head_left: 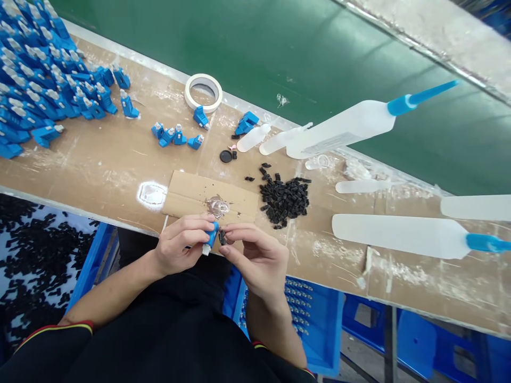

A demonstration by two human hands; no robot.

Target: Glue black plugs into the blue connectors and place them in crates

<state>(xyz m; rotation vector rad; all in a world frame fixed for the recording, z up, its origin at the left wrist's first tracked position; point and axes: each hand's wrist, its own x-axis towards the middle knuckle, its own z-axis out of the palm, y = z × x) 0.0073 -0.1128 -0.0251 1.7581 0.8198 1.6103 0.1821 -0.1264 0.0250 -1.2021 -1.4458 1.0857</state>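
Observation:
My left hand (pixel 186 242) is closed round a blue plastic part (pixel 211 238) with a white tip that points down toward me. Close beside it, my right hand (pixel 255 252) pinches a small black plastic piece (pixel 222 237) between thumb and fingers. The two parts are nearly side by side; whether they touch I cannot tell. Just beyond my hands lies a cardboard strip (pixel 187 194) bearing a shiny clear puddle (pixel 217 206). A pile of small black pieces (pixel 284 197) sits right of the cardboard.
Many blue parts (pixel 40 80) crowd the table's left end, with several more (pixel 178 136) near the middle. A tape roll (pixel 203 93) lies at the back. White squeeze bottles (pixel 399 234) lie on the right. Blue trays (pixel 323 330) stand below the table edge.

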